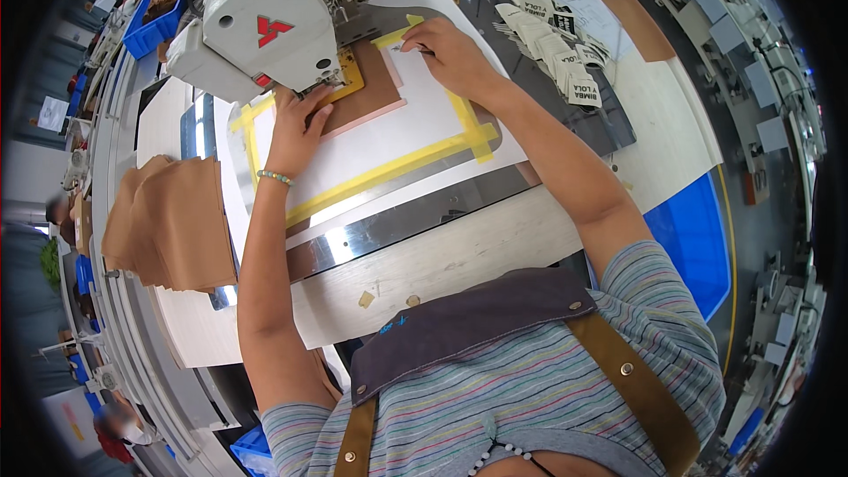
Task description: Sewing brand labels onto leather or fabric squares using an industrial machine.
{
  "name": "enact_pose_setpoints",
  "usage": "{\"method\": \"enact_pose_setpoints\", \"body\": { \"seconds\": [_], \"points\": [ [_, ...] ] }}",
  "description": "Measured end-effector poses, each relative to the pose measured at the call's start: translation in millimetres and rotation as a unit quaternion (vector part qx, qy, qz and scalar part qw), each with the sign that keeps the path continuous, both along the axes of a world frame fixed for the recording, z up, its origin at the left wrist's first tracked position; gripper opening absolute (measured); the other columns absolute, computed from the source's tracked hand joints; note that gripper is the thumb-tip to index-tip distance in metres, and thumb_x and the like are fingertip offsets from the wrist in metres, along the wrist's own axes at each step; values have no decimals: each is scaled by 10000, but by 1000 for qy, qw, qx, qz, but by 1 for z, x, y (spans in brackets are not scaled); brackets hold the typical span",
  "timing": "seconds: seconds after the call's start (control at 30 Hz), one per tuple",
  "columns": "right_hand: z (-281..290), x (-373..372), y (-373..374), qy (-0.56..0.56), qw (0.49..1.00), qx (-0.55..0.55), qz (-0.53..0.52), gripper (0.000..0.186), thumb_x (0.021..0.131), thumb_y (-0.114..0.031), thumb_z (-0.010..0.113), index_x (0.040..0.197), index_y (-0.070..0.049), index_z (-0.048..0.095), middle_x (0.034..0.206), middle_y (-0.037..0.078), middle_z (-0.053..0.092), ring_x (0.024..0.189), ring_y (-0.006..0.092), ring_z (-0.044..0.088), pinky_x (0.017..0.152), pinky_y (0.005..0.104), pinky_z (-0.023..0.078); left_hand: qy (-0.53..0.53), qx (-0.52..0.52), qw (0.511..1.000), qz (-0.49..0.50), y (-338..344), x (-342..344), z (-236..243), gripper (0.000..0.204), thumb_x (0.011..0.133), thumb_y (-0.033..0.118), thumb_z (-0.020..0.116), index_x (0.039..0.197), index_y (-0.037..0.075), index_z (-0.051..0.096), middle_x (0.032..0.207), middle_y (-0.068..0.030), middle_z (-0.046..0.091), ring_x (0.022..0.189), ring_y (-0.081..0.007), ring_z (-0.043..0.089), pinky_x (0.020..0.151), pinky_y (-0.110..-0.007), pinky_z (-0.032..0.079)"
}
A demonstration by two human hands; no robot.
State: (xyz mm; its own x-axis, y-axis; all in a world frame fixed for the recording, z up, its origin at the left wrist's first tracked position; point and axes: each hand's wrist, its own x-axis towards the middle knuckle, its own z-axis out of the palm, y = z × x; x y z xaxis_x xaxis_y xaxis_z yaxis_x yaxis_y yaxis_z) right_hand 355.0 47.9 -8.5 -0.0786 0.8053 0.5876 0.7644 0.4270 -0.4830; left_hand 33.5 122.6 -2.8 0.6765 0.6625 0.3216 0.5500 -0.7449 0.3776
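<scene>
A white sewing machine head (265, 22) stands over a brown panel (375, 88), which lies on a white sheet (353, 146) edged with yellow tape. Pinkish strips (367, 117) run along the panel's edges, and a yellow plate (352, 75) sits on it beside the needle area. My left hand (298, 128) reaches in beneath the machine head, fingers stretched toward the panel's left part and thumb apart. At the panel's upper right, my right hand (450, 55) has its fingers curled in a pinch over the white sheet; whatever is in them is too small to name.
Brown pieces (172, 225) are stacked at the left of the worktable. White fabric labels (552, 44) lie heaped at the right, near a loose brown piece (638, 26). A blue bin (693, 238) is below the table's right edge; another blue bin (159, 13) stands far left.
</scene>
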Motion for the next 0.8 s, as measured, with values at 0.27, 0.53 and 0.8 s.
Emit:
{"method": "enact_pose_setpoints", "body": {
  "seconds": [0.27, 0.53, 0.8],
  "points": [
    [4, -9, -4, 23, 1000, -4, 5, 268, 894, 18, 568, 1066, -54, 761, 1214, 61, 706, 1221, 289, 588, 1057, 408, 502, 30, 110, 976, 185, 12, -46, -18, 429, 997, 242, 679, 1332, -26, 667, 1441, -228, 613, 1336, -421, 545, 1130, -455, 442],
    [4, -12, -5, 6, 999, -27, 24, 247, 914, -11, 582, 1078, -52, 762, 1219, 54, 708, 1226, 282, 584, 1056, 404, 501, 68, 169, 970, 163, -17, -43, -32, 487, 1006, 341, 673, 1348, -6, 676, 1439, -223, 617, 1340, -411, 538, 1099, -500, 441],
    [30, -40, -30, -92, 988, -111, 52, 275, 974, -101, 597, 1227, -86, 704, 1231, 70, 686, 1099, 314, 677, 919, 423, 562, -54, -111, 962, 245, -38, -2, -9, 211, 964, 125, 714, 1163, 77, 766, 1066, -106, 715, 757, -217, 689, 676, -373, 541]
  ]
}}
